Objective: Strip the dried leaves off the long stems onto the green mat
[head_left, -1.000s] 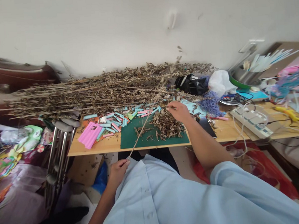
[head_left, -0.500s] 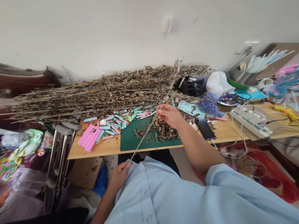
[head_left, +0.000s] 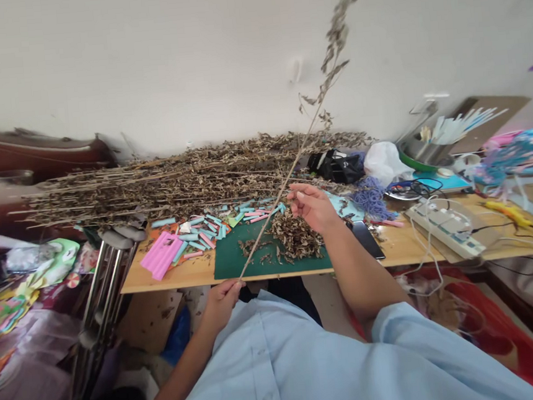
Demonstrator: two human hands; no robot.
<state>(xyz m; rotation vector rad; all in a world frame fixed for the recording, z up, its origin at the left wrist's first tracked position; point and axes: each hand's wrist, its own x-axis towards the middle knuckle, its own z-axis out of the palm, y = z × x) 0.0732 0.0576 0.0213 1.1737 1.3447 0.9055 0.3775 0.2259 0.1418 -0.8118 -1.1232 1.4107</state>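
My left hand (head_left: 222,300) is closed on the thin lower end of a long dry stalk (head_left: 291,166) just in front of the table edge. The stalk slants up to the right, and its leafy tip rises high against the white wall. My right hand (head_left: 311,207) pinches the same stalk partway up, above a heap of stripped dry leaves (head_left: 295,240) on a green cutting mat (head_left: 229,259). Behind the mat, a big pile of dry leafy branches (head_left: 166,181) lies across the back of the wooden table (head_left: 420,246).
Pink and blue paper strips (head_left: 203,227) litter the table left of the mat. A black phone (head_left: 368,241), blue yarn (head_left: 371,197), a black bag (head_left: 338,162), a white power strip (head_left: 444,231) and cables sit to the right. Metal crutches (head_left: 101,289) lean at the table's left end.
The stalk has swung up from the pile, and its leafy tip now stands high against the wall. My left hand has risen to the table edge. My right hand stays on the stalk.
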